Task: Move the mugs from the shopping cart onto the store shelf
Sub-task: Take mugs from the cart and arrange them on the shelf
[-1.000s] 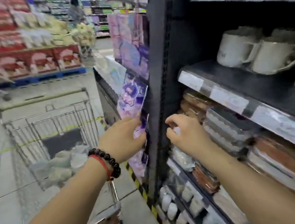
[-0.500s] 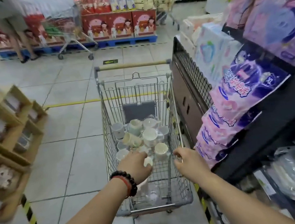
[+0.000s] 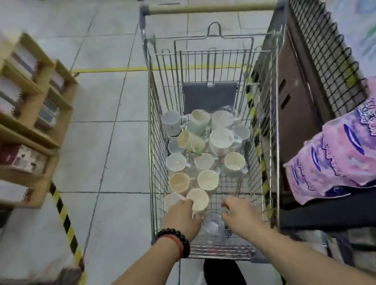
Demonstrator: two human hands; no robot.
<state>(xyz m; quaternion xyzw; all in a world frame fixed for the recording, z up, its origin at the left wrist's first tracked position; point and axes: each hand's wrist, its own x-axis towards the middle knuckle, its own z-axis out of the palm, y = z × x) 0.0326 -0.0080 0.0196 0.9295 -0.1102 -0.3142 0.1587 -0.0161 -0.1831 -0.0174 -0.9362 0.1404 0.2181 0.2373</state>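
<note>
Head view: mugs (image 3: 203, 150) clustered inside wire shopping cart (image 3: 155, 132). Left hand (image 3: 182, 218) over nearest cream mug (image 3: 198, 199), fingers curled onto its rim. Right hand (image 3: 239, 210) beside clear glass (image 3: 212, 222), fingers curled; grip cannot be told.

Both forearms are bare from the lower frame edge to the hands; no sleeves are visible. The left hand (image 3: 181, 217) shows no rings on the parts in view. The left wrist carries two bands: a bracelet of round, glossy black beads (image 3: 173, 235) encircling the wrist, and directly behind it, on the forearm side, a thin red cord bracelet (image 3: 177, 243), touching the beads. The right hand (image 3: 239, 210) and its wrist are unadorned; no watch or band shows. At 6 o'clock, between the forearms, a dark black garment (image 3: 225, 280) covers the lower body; blur hides its detail.
</note>
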